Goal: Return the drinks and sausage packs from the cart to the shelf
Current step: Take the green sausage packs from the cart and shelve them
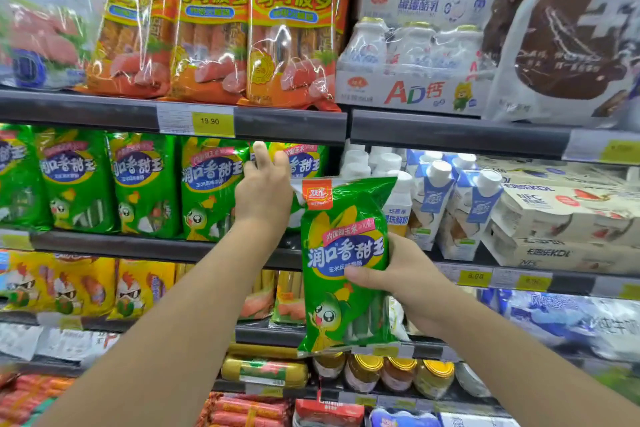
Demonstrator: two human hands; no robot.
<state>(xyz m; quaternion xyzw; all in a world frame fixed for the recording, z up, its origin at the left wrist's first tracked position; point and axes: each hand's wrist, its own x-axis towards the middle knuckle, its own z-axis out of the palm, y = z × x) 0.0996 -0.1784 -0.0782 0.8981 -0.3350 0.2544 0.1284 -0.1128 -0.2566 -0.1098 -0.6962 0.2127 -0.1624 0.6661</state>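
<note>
At centre frame my right hand (403, 282) is clamped on a green sausage pack (346, 263), thumb across the front, fingers wrapped behind its right edge. Pack is held upright in front of the shelving, long axis vertical w/ a slight lean, orange logo end up, cartoon corn at the bottom, printed face toward me. Left hand (264, 189) is up at the middle shelf (166, 248), fingers loosely curled & part-open, resting on the tops of shelved green packs (207, 187) of the same kind; can't tell if it actually grips one. Those packs stand upright in a row to the left. Right of them, white drink cartons (450, 204) w/ round caps. Above, orange sausage packs (252, 24) & a yellow price tag (212, 121).
</note>
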